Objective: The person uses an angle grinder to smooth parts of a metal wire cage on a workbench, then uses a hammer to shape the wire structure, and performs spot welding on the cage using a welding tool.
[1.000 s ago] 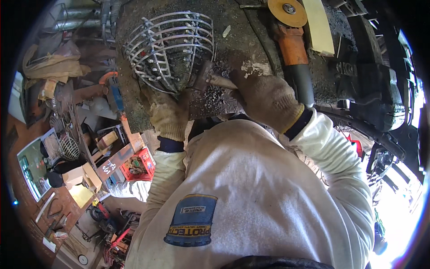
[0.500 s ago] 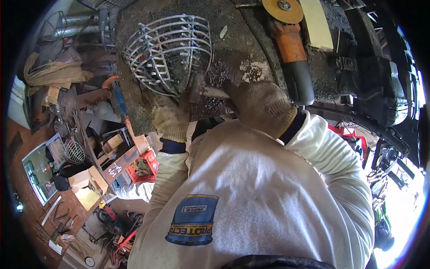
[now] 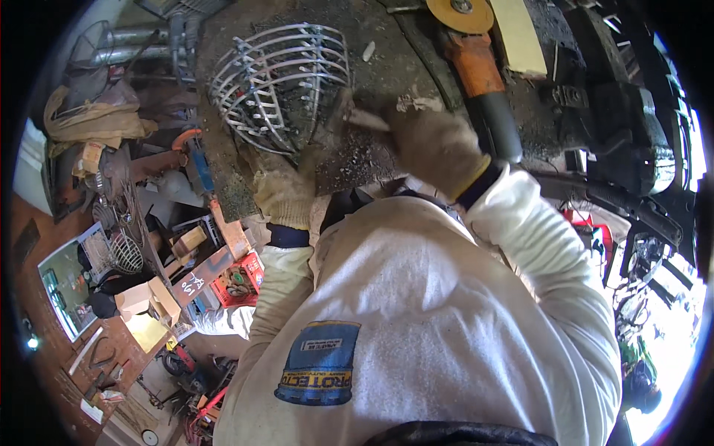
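A cage of bent, welded metal rods (image 3: 286, 82) lies on the dark workbench, its narrow end toward me. My right hand (image 3: 435, 145), in a knitted work glove, is closed round the handle of a hammer (image 3: 367, 119). The hammer's head is smeared by motion beside the right side of the cage's narrow end. My left hand (image 3: 282, 193), gloved too, is at the cage's near tip. Its fingers are blurred, and I cannot tell whether they grip the cage or something else.
An orange and black angle grinder (image 3: 480, 74) with a yellow disc lies right of my right hand, next to a pale yellow block (image 3: 522, 37). Dark grit (image 3: 361, 160) covers the workbench. At left are a blue-handled tool (image 3: 199, 167) and a red crate (image 3: 239, 282).
My right hand has shifted slightly right and toward me, and the hammer has swung up to the right. My left hand stays by the cage tip.
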Demonstrator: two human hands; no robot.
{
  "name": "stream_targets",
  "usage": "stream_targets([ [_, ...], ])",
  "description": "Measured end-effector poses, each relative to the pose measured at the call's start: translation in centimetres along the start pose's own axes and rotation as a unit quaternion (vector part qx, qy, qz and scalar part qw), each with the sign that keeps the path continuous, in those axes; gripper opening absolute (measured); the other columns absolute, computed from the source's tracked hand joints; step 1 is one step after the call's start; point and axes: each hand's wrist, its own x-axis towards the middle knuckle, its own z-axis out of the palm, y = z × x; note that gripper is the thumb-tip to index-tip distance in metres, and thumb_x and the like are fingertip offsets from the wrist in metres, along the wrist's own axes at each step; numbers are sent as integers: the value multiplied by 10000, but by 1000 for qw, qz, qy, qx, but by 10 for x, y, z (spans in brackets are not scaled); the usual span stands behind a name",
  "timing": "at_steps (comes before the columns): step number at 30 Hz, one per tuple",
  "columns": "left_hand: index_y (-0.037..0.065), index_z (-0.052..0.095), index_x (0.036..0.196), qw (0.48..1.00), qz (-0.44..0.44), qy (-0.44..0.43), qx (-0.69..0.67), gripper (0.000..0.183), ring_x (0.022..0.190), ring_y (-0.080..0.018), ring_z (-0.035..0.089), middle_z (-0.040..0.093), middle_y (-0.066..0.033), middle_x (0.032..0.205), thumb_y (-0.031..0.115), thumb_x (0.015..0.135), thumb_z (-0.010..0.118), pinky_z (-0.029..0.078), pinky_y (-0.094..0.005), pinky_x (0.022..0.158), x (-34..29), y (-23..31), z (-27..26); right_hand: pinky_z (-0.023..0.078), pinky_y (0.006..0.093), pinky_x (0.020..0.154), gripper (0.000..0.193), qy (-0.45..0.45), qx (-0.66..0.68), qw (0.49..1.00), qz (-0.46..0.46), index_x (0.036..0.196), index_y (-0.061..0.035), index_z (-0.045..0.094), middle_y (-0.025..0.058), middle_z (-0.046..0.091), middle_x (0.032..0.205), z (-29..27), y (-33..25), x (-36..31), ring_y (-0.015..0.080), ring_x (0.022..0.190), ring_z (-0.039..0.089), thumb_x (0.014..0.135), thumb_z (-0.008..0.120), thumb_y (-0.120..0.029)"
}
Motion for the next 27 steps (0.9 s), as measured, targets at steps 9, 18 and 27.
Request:
stream_targets([
  [9, -20, 491, 1466, 1000, -9, 20, -19, 905, 1055, -465, 691, 657, -323, 1278, 624, 872, 718, 555, -528, 876, 4, 10, -10, 584, 539, 799, 416, -147, 115, 967, 173, 1337, -40, 547, 251, 739, 955, -18, -11, -14, 416, 927, 739, 1047, 544, -338],
  [18, -29, 495, 1464, 987, -115, -113, 7, 941, 1066, -458, 699, 669, -300, 1287, 639, 846, 734, 564, -499, 884, 5, 17, -16, 530, 554, 948, 453, 50, 63, 971, 225, 1356, -72, 561, 301, 701, 1141, 16, 33, 94, 438, 1108, 675, 981, 592, -324],
  [27, -28, 447, 1500, 996, 7, 42, -77, 965, 1254, -469, 600, 565, -303, 1444, 609, 841, 752, 504, -498, 1032, 7, 14, -19, 540, 510, 969, 574, 175, -67, 952, 243, 1382, -121, 602, 233, 669, 1233, -27, 23, 5, 428, 1133, 659, 919, 686, -449],
])
